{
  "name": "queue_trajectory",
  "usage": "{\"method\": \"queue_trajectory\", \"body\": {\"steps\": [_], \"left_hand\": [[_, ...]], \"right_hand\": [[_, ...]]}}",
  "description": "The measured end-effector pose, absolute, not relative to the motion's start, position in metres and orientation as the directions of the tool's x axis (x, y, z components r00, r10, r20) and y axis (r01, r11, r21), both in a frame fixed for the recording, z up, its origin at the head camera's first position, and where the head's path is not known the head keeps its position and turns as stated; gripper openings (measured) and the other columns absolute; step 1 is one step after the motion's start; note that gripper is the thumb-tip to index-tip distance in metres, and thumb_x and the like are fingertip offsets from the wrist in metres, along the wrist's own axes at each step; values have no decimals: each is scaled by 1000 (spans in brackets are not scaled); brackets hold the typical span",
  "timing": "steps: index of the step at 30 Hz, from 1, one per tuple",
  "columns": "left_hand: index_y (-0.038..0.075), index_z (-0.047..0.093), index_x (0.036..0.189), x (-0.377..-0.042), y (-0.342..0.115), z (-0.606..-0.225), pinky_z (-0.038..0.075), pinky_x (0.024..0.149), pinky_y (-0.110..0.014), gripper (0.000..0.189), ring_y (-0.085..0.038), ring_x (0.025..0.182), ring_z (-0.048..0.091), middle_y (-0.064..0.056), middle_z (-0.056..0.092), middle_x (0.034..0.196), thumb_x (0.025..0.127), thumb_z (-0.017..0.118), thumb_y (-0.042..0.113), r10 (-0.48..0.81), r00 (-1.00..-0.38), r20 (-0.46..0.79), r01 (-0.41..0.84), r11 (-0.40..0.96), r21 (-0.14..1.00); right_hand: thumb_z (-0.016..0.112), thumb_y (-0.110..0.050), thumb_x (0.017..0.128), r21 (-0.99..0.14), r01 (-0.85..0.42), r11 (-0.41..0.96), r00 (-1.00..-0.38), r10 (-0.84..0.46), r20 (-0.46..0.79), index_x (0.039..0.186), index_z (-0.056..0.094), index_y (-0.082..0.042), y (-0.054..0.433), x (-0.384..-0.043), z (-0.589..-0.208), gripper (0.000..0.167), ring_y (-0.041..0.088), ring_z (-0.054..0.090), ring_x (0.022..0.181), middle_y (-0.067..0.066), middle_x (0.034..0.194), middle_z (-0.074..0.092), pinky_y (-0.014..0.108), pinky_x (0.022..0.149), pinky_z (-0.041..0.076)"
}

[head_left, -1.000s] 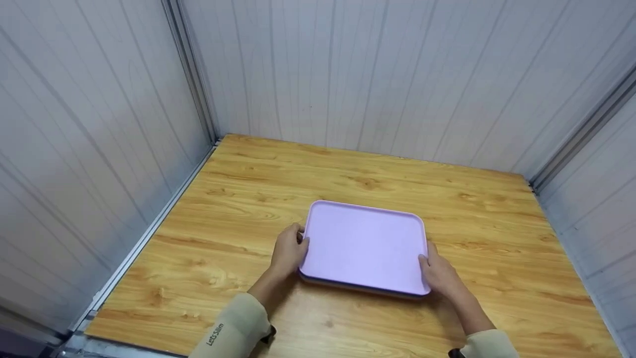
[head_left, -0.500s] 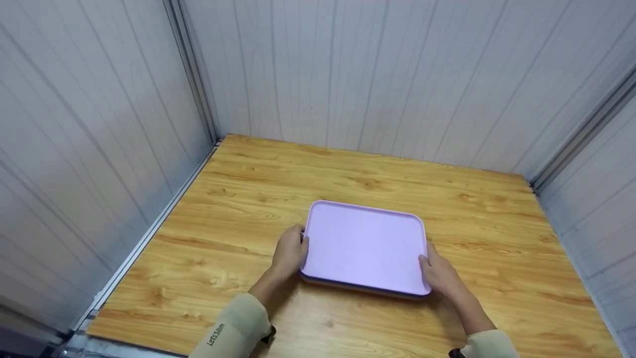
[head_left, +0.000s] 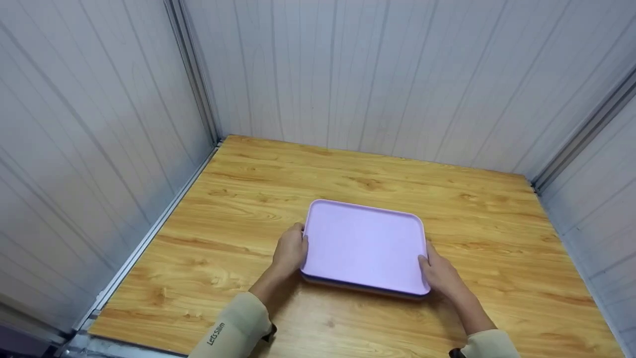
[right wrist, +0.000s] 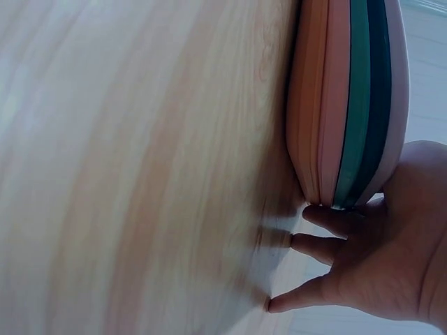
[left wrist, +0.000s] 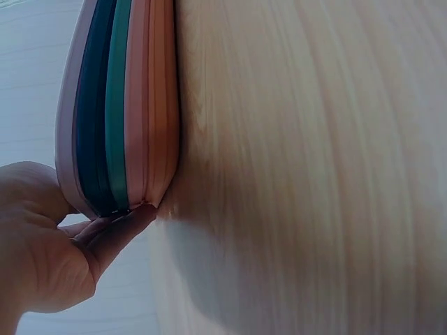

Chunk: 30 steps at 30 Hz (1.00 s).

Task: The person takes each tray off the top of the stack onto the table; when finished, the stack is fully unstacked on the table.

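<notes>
A stack of rectangular trays lies on the wooden table, with a lilac tray [head_left: 365, 246] on top in the head view. Edge-on in the left wrist view, a dark blue tray [left wrist: 96, 139], a green tray [left wrist: 117, 132], then pink and orange layers show beneath it. My left hand [head_left: 289, 251] holds the stack's left side, thumb at the top rim and fingers along the stacked edges. At the opposite side my right hand [head_left: 438, 271] holds it, thumb over the lilac rim. In the right wrist view, its lower fingers [right wrist: 307, 294] spread down toward the table.
The wood-grain table [head_left: 238, 209] extends around the stack. Pale panelled walls [head_left: 348, 74] stand behind and on both sides, with a metal strip [head_left: 149, 233] along the left table edge.
The gap between my left thumb and fingers has narrowed slightly against the stack. My right hand and the trays stay almost where they were.
</notes>
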<state>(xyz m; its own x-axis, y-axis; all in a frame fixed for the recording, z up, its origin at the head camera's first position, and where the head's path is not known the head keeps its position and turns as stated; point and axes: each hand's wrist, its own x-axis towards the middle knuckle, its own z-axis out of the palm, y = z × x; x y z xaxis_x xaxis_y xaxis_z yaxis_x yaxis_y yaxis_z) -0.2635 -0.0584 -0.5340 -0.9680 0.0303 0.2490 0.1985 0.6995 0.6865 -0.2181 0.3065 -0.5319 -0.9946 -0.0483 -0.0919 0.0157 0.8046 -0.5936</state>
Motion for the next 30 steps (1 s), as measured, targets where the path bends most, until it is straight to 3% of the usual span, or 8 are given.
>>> {"method": "queue_trajectory", "body": {"steps": [6,12,17,22,30], "left_hand": [[-5,61,112,-265,-64,-531,57,64,-39,16,-26,75,67,-13,69,84,98,58,1,16,-980,201,162,657,736],[-6,60,112,-267,-71,-530,56,65,-39,15,-24,73,65,-13,69,84,98,57,0,5,-984,178,145,603,784],[-5,57,112,-268,-76,-529,56,65,-38,14,-24,74,65,-16,71,88,100,53,0,7,-992,122,108,524,845],[-4,56,112,-269,-80,-531,55,62,-36,13,-22,70,64,-14,70,84,100,52,0,4,-995,103,91,489,868],[-5,54,117,-270,-85,-532,57,65,-37,17,-24,75,67,-17,71,91,102,50,2,12,-998,59,59,441,896]], "right_hand": [[41,-25,109,-609,3,793,-994,-64,-88,160,11,1,307,-218,-532,65,51,54,120,41,142,43,64,101,40],[36,-38,110,-603,-12,798,-992,-84,-91,160,11,1,311,-218,-534,68,54,48,126,40,144,40,65,106,36],[34,-26,111,-587,-21,809,-992,-89,-87,159,16,4,313,-219,-535,58,57,44,128,42,143,41,65,108,33],[41,-13,107,-565,-28,824,-994,-81,-68,157,21,5,313,-219,-535,57,57,51,121,44,134,47,66,103,38],[43,-10,104,-543,-26,840,-996,-68,-57,155,25,8,313,-221,-536,58,53,59,112,45,127,53,64,96,44]]}}
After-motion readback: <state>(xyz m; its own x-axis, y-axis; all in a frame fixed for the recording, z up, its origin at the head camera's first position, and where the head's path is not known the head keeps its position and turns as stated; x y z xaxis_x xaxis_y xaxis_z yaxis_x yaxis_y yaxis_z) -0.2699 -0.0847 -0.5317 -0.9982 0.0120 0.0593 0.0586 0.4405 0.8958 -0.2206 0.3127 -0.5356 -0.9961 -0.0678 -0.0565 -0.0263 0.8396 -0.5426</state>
